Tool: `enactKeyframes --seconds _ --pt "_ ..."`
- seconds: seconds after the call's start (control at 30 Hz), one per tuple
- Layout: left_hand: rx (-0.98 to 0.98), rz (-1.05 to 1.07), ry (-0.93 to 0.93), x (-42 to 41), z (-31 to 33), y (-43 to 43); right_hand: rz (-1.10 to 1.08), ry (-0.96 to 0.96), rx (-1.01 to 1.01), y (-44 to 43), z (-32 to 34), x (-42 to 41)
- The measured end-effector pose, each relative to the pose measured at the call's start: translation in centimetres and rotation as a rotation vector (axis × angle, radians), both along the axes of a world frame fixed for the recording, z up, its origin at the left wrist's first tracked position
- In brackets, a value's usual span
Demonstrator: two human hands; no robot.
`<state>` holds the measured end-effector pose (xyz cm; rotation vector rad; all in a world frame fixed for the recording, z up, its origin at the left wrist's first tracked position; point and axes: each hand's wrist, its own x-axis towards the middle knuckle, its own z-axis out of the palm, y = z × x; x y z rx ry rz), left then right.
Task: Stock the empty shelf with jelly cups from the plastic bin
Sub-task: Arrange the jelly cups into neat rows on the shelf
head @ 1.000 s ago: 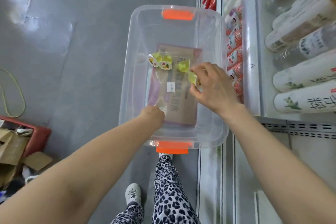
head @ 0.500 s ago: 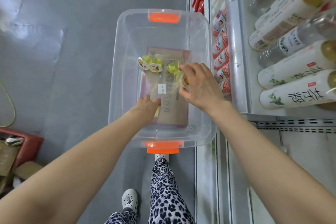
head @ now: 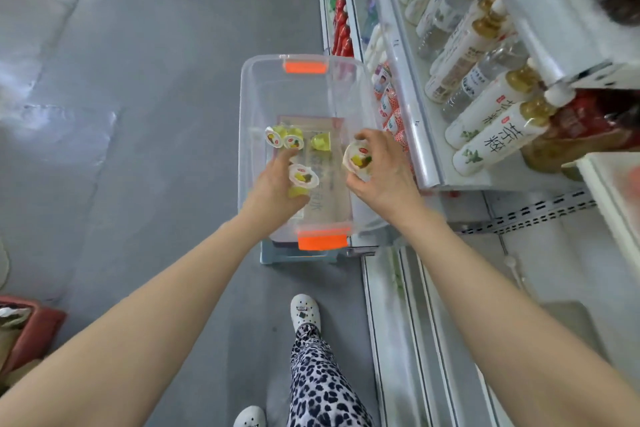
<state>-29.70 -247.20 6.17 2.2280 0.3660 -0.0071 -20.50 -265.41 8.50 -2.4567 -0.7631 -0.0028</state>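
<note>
The left hand (head: 275, 184) is over the near half of the plastic bin (head: 250, 97), fingers curled round a jelly cup (head: 303, 178). This cup sits at the thumb side of the hand. Its white foil lid faces up at the camera and its yellow body points down and toward the person, so its axis is close to upright, tipped a little. Beside it, the right hand (head: 386, 175) grips a second jelly cup (head: 358, 159) between thumb and curled fingers at the bin's right wall. That lid is turned up and to the left, and the body is hidden in the palm.

Both hands are above a printed cardboard sheet (head: 323, 166) lying flat on the bin's floor. Just beyond the left fingertips, two loose cups (head: 273, 138) (head: 294, 141) lie touching on their sides, lids facing near-left. A third cup (head: 320, 142) rests a short way to their right, showing only its yellow body.

The bin has an orange handle (head: 322, 241) at the near end and another at the far end. Right of it runs a white shelf (head: 427, 149) of bottles.
</note>
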Motion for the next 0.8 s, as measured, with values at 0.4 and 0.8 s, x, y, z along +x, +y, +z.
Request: enactKeyframes --seconds 0.4,0.8 --pt "-0.091 -0.155 -0.212 -13.6 6.5 -5.1 -0.335 -0.144 0.135 -7.6 7.3 -18.8" --pt "0.067 -0.654 -0.476 -20.3 14.9 -19.8 -0.712 -0.391 0.085 -22.9 16.7 -36.4"
